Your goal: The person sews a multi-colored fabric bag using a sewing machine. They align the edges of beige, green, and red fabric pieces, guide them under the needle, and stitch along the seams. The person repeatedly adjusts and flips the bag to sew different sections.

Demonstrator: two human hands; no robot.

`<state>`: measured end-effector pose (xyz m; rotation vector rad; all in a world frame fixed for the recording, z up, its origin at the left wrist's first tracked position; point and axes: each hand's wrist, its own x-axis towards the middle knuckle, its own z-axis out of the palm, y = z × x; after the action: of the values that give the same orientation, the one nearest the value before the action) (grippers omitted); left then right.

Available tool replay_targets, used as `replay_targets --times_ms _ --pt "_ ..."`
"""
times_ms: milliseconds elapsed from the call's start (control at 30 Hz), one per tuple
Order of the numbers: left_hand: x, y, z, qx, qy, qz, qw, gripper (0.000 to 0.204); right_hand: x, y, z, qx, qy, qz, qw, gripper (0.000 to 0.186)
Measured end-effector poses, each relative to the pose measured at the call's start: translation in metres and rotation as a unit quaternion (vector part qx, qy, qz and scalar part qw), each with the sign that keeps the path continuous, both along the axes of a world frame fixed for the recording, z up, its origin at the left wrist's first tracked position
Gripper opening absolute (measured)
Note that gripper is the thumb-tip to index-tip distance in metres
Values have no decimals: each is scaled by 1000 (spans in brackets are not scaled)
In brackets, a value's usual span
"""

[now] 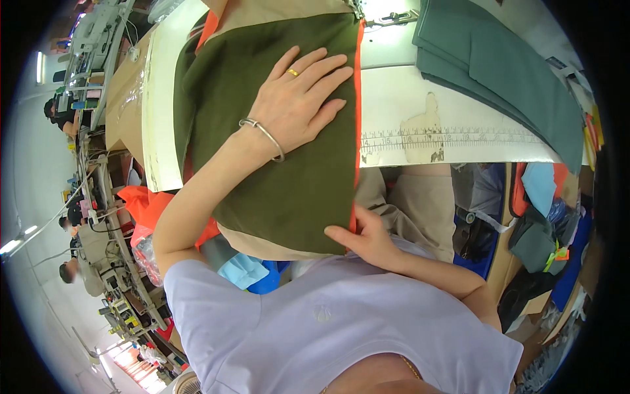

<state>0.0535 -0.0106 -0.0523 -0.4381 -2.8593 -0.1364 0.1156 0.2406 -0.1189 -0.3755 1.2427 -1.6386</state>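
Note:
A dark olive fabric piece [269, 184] with an orange strip [357, 98] along its right edge lies over a beige layer [275, 13]. Its top edge reaches the sewing machine's foot [357, 14]. My left hand [298, 98], wearing a ring and bangle, rests open and flat on the olive fabric, fingers slightly spread. Lower down, my right hand [367, 236] holds the fabric's orange-trimmed edge, thumb on top and fingers partly hidden beneath it. The fabric hangs over the table's front edge toward my lap.
The white table [400, 111] bears a printed ruler strip and folded grey-green fabric [492, 79]. Below it are orange cloth [141, 207], blue pieces [243, 269] and assorted fabrics on the right. Other people [65, 115] sit among machine benches at the far left.

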Motion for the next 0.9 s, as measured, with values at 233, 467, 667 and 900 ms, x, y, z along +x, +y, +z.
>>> replay_targets --times_ms 233,467,667,900 --pt "-3 3 6 13 5 -19 1000 45 -21 -14 -5 -74 390 -117 910 27" --pt "-13 9 4 28 -7 -38 999 48 -17 2 2 -72 124 44 989 26" --pt "-16 9 2 60 -13 -34 998 51 -15 -7 0 -84 -66 -10 994 28" --pt "-41 -2 -8 22 31 2 999 51 -34 -14 2 -90 40 -25 995 20"
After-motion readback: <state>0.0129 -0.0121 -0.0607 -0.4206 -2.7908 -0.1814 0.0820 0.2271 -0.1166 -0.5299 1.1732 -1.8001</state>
